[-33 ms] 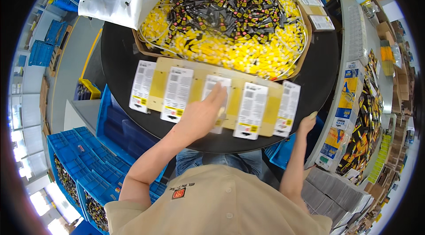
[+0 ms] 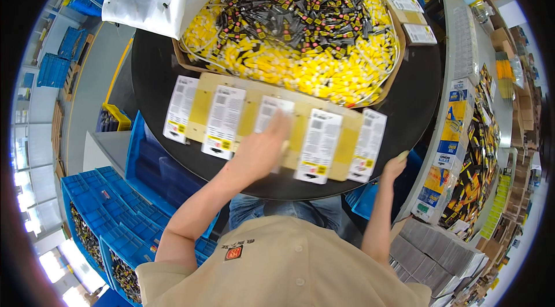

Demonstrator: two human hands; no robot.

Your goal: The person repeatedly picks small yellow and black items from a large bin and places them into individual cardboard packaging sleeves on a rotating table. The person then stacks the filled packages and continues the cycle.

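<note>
Five white blister cards stand in a row along a tan and yellow board (image 2: 249, 111) at the front of a round black table (image 2: 167, 70). My left hand (image 2: 258, 151) reaches over the middle card (image 2: 274, 108), its fingers stretched out and a little smeared by motion. To its left is another card (image 2: 223, 119); to its right stands a further card (image 2: 317, 142). At the right end of the board lies the last card (image 2: 367, 142). My right hand (image 2: 394, 168) grips the table's right front edge, with some fingers hidden below it.
Behind the board, a large heap of small black tubes (image 2: 289, 0) and yellow pieces (image 2: 277, 67) fills a cardboard-edged tray. More cards (image 2: 419, 34) line its right side. Blue crates (image 2: 104, 191) stand at the lower left, and a bench with packages (image 2: 471, 151) runs along the right.
The board and its cards have shifted slightly left, with the round table turning. My right hand on the edge has moved slightly left too; my left hand stays over the middle card.
</note>
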